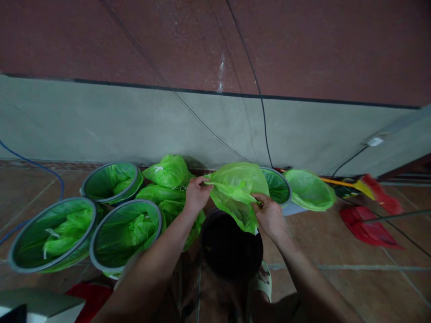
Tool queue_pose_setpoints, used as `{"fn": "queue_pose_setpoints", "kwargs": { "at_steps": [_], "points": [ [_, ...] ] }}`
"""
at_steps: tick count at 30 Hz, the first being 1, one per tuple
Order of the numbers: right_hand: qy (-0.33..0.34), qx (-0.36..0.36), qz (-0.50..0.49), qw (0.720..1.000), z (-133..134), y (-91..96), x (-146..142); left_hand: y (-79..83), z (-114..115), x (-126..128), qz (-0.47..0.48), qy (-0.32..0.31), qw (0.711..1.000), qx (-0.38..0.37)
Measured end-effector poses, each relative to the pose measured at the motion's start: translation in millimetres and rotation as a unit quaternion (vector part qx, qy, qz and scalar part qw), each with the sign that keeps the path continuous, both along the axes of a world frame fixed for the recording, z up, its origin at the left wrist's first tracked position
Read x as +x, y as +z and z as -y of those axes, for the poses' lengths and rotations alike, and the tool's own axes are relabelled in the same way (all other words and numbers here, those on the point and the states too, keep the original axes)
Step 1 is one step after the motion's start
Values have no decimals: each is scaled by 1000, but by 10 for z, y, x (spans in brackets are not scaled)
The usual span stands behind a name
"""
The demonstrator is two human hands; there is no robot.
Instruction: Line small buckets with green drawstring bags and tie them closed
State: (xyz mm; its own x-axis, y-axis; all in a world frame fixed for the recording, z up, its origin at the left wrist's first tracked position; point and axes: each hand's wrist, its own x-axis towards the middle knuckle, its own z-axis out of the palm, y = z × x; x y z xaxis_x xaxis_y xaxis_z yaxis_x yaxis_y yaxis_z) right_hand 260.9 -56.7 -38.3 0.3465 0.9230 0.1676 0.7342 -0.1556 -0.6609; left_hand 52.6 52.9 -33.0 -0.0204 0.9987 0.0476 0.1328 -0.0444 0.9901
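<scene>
A translucent green plastic bag (pixel 235 179) is stretched between my two hands. My left hand (pixel 198 195) pinches its edge on the left, and my right hand (pixel 269 214) grips its edge on the right. The bag puffs out toward the wall, above a dark, round bin (pixel 232 264) that stands between my feet. The inside of that bin is too dark to make out. Close to my left hand lie several bunched green bags (pixel 170 172), one knotted with a white tie.
To the left, bins (pixel 117 262) with grey rims hold green liners. Two more lined bins (pixel 313 190) stand on the right, near a red dustpan (pixel 368 226) and a broom (pixel 377 194). Thin cables (pixel 264 116) run down the wall (pixel 134 119). A blue cord (pixel 33 165) curves at far left.
</scene>
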Motion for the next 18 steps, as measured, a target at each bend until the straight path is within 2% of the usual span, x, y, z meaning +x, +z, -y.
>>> {"fn": "queue_pose_setpoints", "kwargs": {
  "at_steps": [5,11,14,18],
  "points": [
    [-53,80,98,991,8,88,183,34,35,-39,-139,32,979,149],
    [-95,166,137,972,36,198,315,52,102,-22,-254,-42,924,282],
    [-108,198,144,963,43,222,377,71,138,-8,-242,-106,916,302],
    [-126,227,143,955,62,258,455,95,202,31,-221,-196,917,270]
  ]
}}
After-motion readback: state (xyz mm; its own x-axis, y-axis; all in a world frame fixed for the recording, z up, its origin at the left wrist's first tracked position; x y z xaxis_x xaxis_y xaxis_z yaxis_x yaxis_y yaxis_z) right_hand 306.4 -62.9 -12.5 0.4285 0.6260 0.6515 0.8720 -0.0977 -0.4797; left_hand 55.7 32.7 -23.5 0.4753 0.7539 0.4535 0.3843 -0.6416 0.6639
